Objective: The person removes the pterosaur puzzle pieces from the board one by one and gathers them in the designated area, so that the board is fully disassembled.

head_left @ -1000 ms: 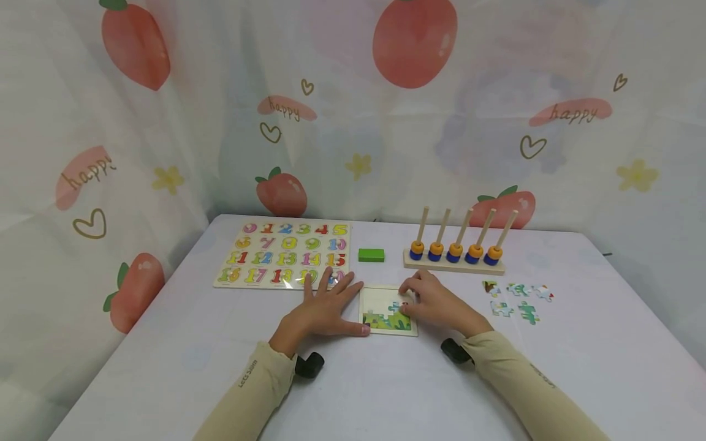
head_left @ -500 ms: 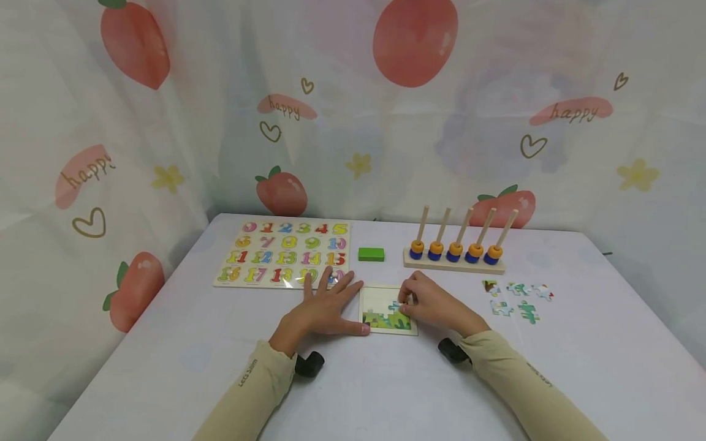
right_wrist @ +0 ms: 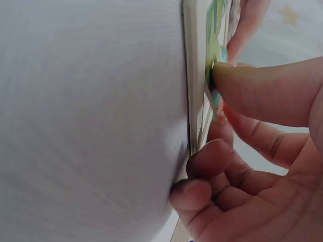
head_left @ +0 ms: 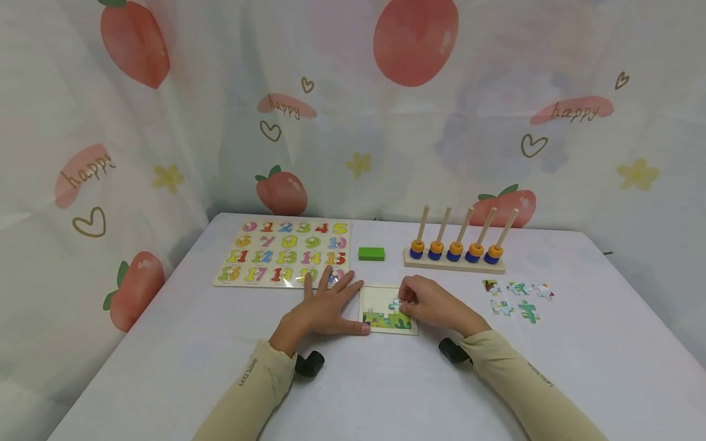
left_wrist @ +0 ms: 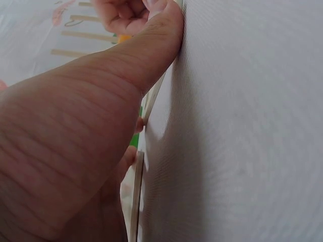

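A small jigsaw tray (head_left: pixel 388 331) lies flat, with green pieces fitted along its lower part and bare board above them. My left hand (head_left: pixel 324 306) spreads its straight fingers at the tray's left side, thumb on the lower left corner. Other fingertips of that hand lie over the edge of the number board (head_left: pixel 270 285). At the tray's right side my right hand (head_left: pixel 436 304) pinches a puzzle piece (right_wrist: pixel 217 97) between thumb and index finger, seen tilted against the tray in the right wrist view. Its remaining fingers are curled down to the table.
Several loose puzzle pieces (head_left: pixel 518 300) lie to the right. A wooden peg stand (head_left: pixel 455 265) with orange and blue beads stands behind the right hand. Left of it is a green block (head_left: pixel 371 254). A patterned cloth (head_left: pixel 353 122) hangs behind the table.
My right index finger has drawn in and the right hand has shifted slightly at the tray's right side. The left hand has stayed in place.
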`<state>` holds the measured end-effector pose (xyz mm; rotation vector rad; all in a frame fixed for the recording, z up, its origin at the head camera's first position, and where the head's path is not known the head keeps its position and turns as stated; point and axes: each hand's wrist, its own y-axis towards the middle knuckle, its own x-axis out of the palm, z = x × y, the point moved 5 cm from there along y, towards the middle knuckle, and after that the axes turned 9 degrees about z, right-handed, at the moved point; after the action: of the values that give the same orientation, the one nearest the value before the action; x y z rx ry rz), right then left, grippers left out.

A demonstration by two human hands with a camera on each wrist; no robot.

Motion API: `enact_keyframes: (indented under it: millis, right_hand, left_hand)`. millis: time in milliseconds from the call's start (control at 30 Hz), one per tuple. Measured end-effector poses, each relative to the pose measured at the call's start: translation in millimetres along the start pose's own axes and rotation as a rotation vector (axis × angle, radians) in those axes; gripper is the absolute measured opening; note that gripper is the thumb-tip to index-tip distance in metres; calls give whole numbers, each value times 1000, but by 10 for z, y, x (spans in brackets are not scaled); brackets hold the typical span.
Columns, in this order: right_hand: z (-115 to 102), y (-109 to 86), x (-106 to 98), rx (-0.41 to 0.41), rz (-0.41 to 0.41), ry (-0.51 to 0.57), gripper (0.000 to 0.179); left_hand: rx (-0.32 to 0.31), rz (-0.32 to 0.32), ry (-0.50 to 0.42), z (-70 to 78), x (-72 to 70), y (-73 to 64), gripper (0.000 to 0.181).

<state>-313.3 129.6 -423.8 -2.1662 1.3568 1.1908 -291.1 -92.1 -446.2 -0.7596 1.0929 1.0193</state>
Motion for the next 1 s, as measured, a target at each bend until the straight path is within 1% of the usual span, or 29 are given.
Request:
enact_keyframes:
  millis: [267,333,600,633,767,867,1000]
  right_hand:
    - [-6,-4,-26,-3,-25,41,11]
    - [-1,-12,-35,8,-28,58,11]
    - [33,-55,-83,62,8,123,6]
    - [39,-57,-86,72,12,124,7]
    - [43,-62,-69,66,11,106,8]
    - [25,-52,-33,48,-6,94,8]
    - [1,-36,7,51,-26,77,8]
  left_hand:
    - [-6,-5,-1,13,-13,-6,103]
    - [-5,-6,0,12,-11,-4,103]
    - [-6,-9,-1,-4,0,5,103]
    - [-6,-9,-2,-5,0,6,103]
    - [-8,-10,-1,-9,3,5,103]
    - [-9,-10,2,-6,2,4,103]
    - [-14,-13,1,0,2,8,103]
